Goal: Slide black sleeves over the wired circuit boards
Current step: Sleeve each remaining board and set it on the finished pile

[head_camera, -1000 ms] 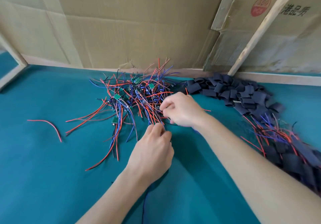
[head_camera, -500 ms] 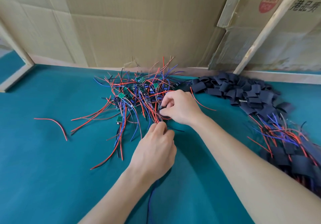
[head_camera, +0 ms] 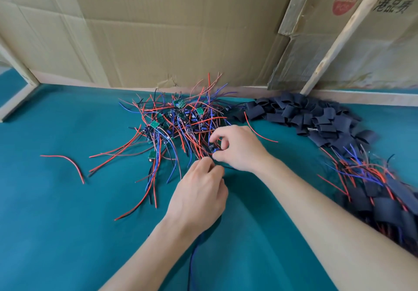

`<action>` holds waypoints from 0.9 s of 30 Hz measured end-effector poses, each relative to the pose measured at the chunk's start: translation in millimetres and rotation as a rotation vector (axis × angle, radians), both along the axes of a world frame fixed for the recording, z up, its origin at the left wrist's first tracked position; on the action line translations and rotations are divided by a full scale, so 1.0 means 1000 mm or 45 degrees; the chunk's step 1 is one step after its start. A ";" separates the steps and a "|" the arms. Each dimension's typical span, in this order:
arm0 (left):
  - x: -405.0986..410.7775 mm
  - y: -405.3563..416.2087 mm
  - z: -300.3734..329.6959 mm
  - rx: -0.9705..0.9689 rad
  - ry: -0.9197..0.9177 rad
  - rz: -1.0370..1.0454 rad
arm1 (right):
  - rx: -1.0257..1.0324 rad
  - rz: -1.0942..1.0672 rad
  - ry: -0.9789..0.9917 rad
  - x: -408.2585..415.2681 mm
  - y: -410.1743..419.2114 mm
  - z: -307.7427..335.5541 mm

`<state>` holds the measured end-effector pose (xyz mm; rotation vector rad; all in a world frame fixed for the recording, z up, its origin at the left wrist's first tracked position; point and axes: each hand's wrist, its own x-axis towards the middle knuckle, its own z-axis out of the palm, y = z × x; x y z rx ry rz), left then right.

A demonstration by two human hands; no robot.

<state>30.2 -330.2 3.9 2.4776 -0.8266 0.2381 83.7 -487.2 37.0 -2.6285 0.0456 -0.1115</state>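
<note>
A tangled pile of small green circuit boards with red, blue and black wires lies on the teal table at centre. My right hand pinches a small dark wired board at the pile's near right edge. Just below it, my left hand grips a bundle of wires; a blue wire trails from under it toward me. Loose black sleeves are heaped at the back right.
Boards inside black sleeves are piled at the right edge. A single red wire lies apart on the left. Cardboard sheets and wooden slats wall the table's back; a wooden frame stands at far left.
My right hand has shifted slightly and its fingers have opened around the small board it pinches. My left hand stays on the wires. The camera has tilted a little.
</note>
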 end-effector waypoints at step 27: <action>-0.006 -0.009 0.006 -1.328 1.612 -0.274 | 0.486 -0.008 -0.015 -0.129 -0.013 0.011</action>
